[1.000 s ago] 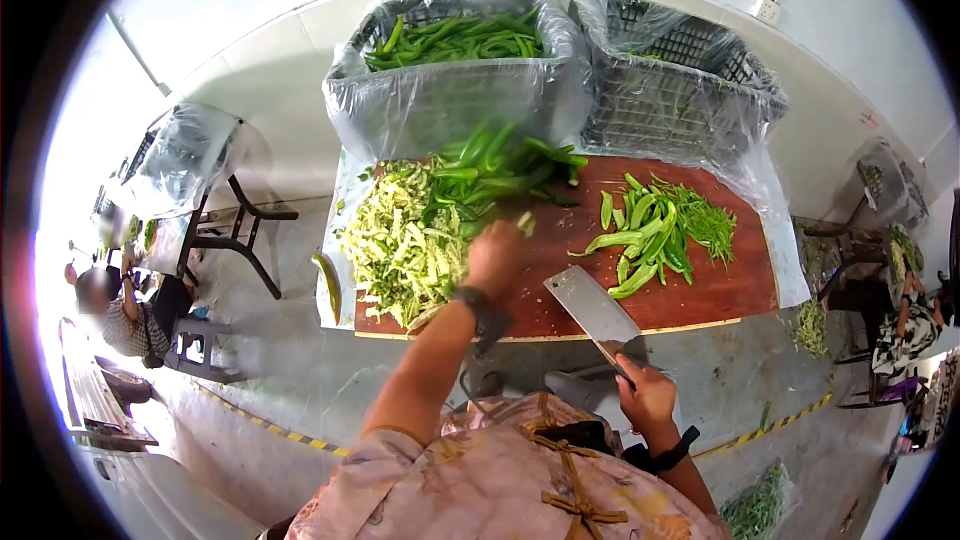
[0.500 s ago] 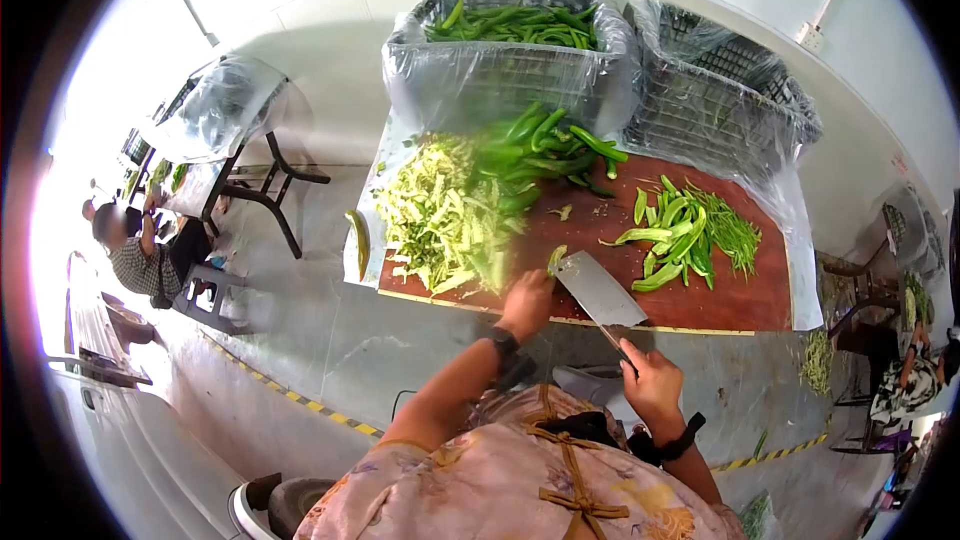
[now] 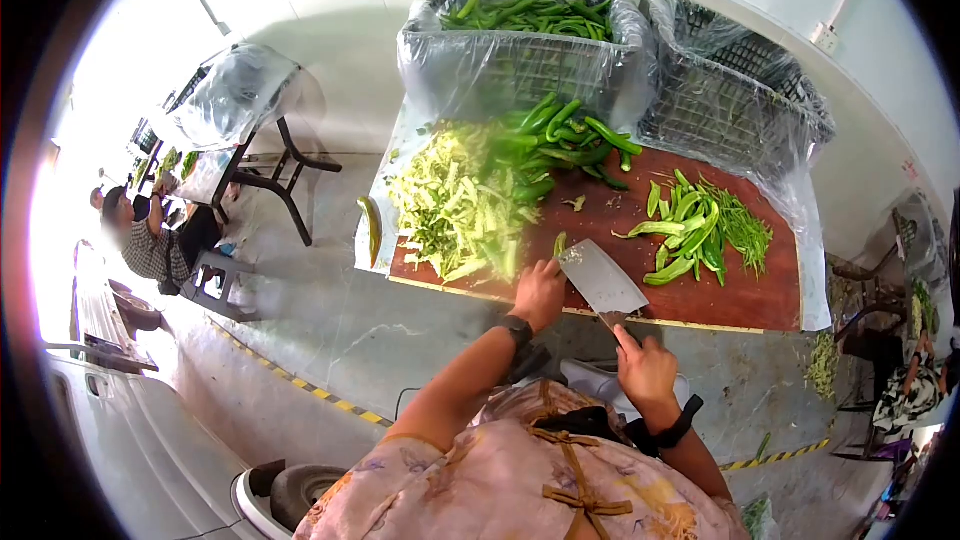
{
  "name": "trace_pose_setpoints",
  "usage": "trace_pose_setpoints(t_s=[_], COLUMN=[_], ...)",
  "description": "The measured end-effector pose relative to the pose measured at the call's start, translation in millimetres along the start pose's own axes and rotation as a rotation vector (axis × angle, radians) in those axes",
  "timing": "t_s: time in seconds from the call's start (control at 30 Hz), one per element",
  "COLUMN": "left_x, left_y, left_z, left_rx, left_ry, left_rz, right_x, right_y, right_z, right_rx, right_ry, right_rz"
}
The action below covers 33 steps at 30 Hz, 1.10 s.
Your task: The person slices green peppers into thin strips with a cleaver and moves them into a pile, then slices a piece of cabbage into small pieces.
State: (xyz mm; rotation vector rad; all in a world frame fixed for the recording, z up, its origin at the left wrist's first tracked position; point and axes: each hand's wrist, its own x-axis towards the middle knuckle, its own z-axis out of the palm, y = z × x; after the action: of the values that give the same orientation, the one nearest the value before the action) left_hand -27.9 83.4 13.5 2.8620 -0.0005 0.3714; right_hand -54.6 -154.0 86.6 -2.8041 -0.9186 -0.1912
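Observation:
My right hand (image 3: 647, 370) is wrapped round the handle of a cleaver (image 3: 602, 278), whose broad blade is over the front of the reddish-brown board (image 3: 590, 210). Close to the blade's left corner, my left hand (image 3: 541, 293) has its fingers curled at the board's front edge. A small green pepper piece (image 3: 560, 243) pokes out past those fingertips; the rest is hidden. Left of it lies a heap of pale, chopped pepper strips (image 3: 455, 205). Whole green peppers (image 3: 570, 145) are piled behind. On the right are split pepper pieces (image 3: 690, 235) beside thin green strips (image 3: 745, 235).
A plastic-lined crate of green peppers (image 3: 525, 65) stands behind the board, with another lined crate (image 3: 735, 105) to its right. One pepper (image 3: 370, 230) lies at the left edge. A seated person (image 3: 155, 250) is at the far left, near a table; another person (image 3: 910, 385) is at far right.
The view has shifted slightly, so the board appears further right and higher. My right hand has come a little left and nearer the blade in view. My left hand keeps its place at the board's edge.

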Motion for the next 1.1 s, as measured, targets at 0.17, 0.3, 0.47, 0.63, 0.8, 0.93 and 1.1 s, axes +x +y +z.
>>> trace_pose_setpoints(t_s=[0.17, 0.3, 0.47, 0.63, 0.8, 0.93, 1.1], left_x=[-1, -1, 0, -2, -2, -1, -1], left_y=[-4, -4, -6, -4, -7, -8, -8], left_z=[7, 4, 4, 5, 2, 9, 9], left_rx=[-0.002, 0.031, 0.018, 0.030, 0.000, 0.039, 0.018], left_ry=[0.020, 0.010, 0.005, 0.060, 0.138, 0.089, 0.065], left_rz=[0.014, 0.047, 0.049, 0.062, 0.107, 0.062, 0.051], right_x=[-9, 8, 2, 40, 82, 56, 7], right_y=[6, 3, 5, -2, -10, 7, 15], right_z=[3, 24, 14, 37, 23, -7, -21], right_rx=[0.057, 0.042, 0.060, 0.029, 0.157, 0.157, 0.122], right_ry=[0.047, 0.092, 0.065, 0.060, 0.211, 0.230, 0.028], right_rz=[-0.031, -0.034, -0.037, -0.038, -0.067, -0.052, -0.048])
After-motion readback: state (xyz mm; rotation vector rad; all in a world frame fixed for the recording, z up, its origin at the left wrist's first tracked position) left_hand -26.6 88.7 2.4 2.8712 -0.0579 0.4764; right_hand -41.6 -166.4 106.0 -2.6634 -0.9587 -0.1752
